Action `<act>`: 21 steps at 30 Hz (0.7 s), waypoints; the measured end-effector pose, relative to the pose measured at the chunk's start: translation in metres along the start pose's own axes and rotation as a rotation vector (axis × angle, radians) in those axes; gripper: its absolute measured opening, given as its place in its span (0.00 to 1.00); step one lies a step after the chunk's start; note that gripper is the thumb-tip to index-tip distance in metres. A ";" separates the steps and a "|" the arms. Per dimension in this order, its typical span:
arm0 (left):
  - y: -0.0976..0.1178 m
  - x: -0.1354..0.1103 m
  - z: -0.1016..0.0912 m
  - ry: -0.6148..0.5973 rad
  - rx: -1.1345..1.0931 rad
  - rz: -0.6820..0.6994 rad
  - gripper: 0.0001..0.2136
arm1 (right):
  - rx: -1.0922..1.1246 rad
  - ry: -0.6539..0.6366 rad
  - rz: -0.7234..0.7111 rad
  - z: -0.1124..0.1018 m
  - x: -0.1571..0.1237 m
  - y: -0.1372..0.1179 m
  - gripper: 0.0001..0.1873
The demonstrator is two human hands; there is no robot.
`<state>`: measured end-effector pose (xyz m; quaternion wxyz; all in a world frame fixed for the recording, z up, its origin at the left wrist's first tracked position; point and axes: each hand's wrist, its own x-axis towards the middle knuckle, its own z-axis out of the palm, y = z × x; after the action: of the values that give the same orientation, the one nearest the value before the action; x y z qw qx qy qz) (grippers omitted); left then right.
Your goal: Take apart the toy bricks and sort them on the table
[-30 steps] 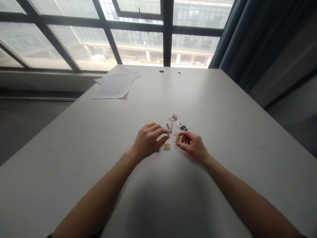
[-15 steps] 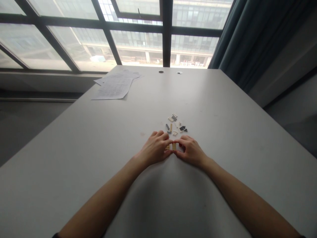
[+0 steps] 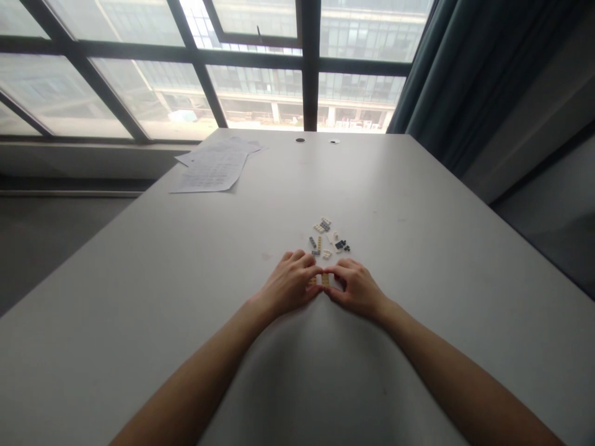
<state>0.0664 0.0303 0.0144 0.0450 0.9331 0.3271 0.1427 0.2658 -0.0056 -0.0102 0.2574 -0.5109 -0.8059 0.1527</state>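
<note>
Close to the near side of the loose pieces, my left hand [image 3: 292, 279] pinches a tan building-brick plate [image 3: 313, 281], which its fingers partly cover. My right hand [image 3: 356, 285] holds another tan studded plate [image 3: 325, 280] between thumb and index finger. The fingertips of both hands meet or nearly meet, with a narrow white gap visible between the two tan pieces. Whether these pieces join under the fingers is hidden.
Just beyond my hands lie small loose bricks: a tan strip [image 3: 319, 243], a grey strip [image 3: 313, 243], black pieces [image 3: 341, 244], and white ones [image 3: 326, 254]. Printed papers [image 3: 214, 170] rest at the far left of the white table [image 3: 418, 260]. Windows and a dark curtain [image 3: 441, 80] stand behind.
The camera view has tilted up slightly, so the scene sits a little lower. Both hands keep their pinch on the tan plates, with hardly any shift relative to the table.
</note>
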 end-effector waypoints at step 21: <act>-0.050 0.003 -0.009 0.243 -0.217 -0.343 0.07 | 0.591 0.648 0.516 0.001 0.006 0.022 0.08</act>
<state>0.0363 0.0714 0.0145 0.1289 0.8294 0.4668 0.2785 0.2794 0.0094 -0.0201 0.5815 -0.6199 -0.4545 0.2665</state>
